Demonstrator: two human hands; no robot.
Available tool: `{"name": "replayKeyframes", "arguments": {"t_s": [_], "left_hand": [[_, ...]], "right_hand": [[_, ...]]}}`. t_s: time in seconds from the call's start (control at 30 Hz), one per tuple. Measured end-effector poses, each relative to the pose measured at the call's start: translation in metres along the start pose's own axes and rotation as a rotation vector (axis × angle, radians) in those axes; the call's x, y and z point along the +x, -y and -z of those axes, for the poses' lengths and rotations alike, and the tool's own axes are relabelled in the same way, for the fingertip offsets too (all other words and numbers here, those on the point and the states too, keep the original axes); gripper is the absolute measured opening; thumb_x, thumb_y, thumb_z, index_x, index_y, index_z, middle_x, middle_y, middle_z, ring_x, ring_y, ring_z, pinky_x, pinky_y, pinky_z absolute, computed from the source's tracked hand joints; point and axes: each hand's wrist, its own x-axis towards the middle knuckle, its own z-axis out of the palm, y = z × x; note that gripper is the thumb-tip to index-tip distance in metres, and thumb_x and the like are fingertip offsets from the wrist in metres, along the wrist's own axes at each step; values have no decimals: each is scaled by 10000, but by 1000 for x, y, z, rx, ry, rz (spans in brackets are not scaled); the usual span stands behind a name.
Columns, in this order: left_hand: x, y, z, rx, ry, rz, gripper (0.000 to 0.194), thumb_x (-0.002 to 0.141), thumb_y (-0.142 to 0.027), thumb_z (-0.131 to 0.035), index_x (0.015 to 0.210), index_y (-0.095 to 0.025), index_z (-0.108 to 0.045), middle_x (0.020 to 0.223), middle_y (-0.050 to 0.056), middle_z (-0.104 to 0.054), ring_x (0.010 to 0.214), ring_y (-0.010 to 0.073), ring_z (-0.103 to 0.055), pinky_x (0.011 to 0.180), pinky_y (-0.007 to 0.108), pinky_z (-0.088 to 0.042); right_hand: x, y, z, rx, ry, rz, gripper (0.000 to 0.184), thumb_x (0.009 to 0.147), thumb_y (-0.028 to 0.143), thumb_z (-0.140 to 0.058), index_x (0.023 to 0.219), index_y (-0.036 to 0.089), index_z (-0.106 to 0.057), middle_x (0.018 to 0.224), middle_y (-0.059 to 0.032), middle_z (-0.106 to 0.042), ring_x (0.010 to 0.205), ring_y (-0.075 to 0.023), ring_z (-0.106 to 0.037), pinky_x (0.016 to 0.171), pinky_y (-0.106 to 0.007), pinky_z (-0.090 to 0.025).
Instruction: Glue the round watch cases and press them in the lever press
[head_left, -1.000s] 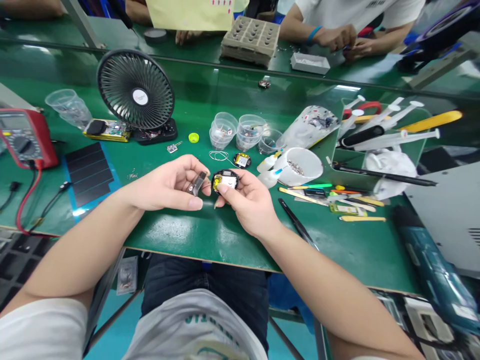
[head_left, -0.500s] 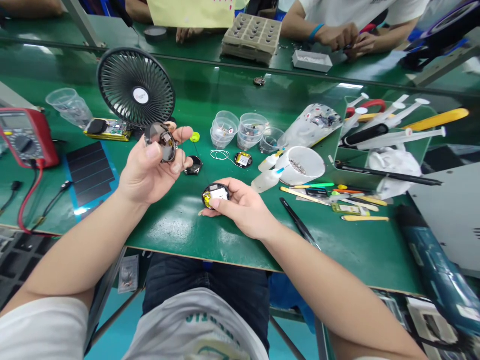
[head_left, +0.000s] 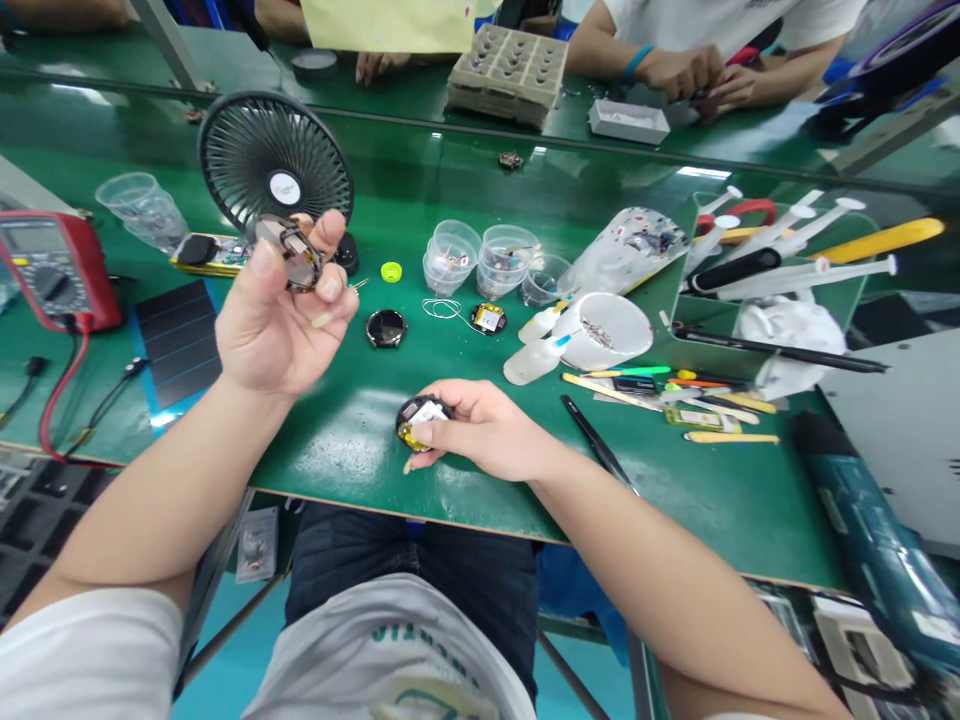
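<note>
My left hand (head_left: 277, 325) is raised in front of the fan, its fingers closed around a round, dark watch part (head_left: 301, 262) with electronics inside. Past those fingers juts a thin metallic tip (head_left: 361, 283), too small to identify. Low over the bench, my right hand (head_left: 487, 430) pinches a round watch module (head_left: 411, 415) with a white label and a yellow patch, the thumb lying across it. Between the hands, a round black watch case (head_left: 386, 328) lies on the green bench. Another module (head_left: 489, 318) with a white-and-yellow face rests farther right.
A black fan (head_left: 277, 165) stands behind my left hand, with a red multimeter (head_left: 56, 270) at far left. Plastic cups (head_left: 454, 255), dropper bottles (head_left: 536, 360) and a white tub (head_left: 611, 330) sit centre-right. Tweezers (head_left: 600, 445) lie beyond my right hand. Co-workers' hands (head_left: 697, 80) are across the bench.
My left hand has shifted left and tilted the watch part, uncovering more of the case on the bench. My right hand has come slightly down and left with its module.
</note>
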Motion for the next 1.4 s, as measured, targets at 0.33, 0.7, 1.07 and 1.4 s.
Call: {"name": "replayKeyframes", "arguments": {"t_s": [0.33,0.7,1.07,1.4], "left_hand": [[-5,3,1,652,597,46,517,784,-395,-930,1201,-276,-648,1022,3,-743,870,201,-679,799,350,-503],[-10,4,-4,998,789,20,515,818,-532,-875,1210,-234,-725,1125,75,-722,1037,276,-673,898,381,-528],[-24,25,-29,738,369,-112,256,994,-365,-676,816,-200,-760,779,36,-735,702,156,-642,689,293,-496],[-25,30,-33,340,214,5,377,1052,-541,-656,879,-209,-612,777,27,-703,651,135,-603,601,261,-495]], "right_hand": [[-11,16,4,-28,72,68,348,787,398,-968,943,154,-775,802,1,-755,667,-126,-732,654,-253,-672],[-2,16,7,-87,-198,248,471,791,490,-960,1050,181,-716,944,-8,-750,700,-119,-715,682,-280,-673],[4,6,-2,-167,-257,196,493,698,482,-1005,853,199,-632,729,51,-654,595,-100,-633,569,-244,-594],[2,11,-1,-73,-228,230,486,734,502,-986,881,181,-652,772,25,-691,608,-100,-641,538,-226,-590]]}}
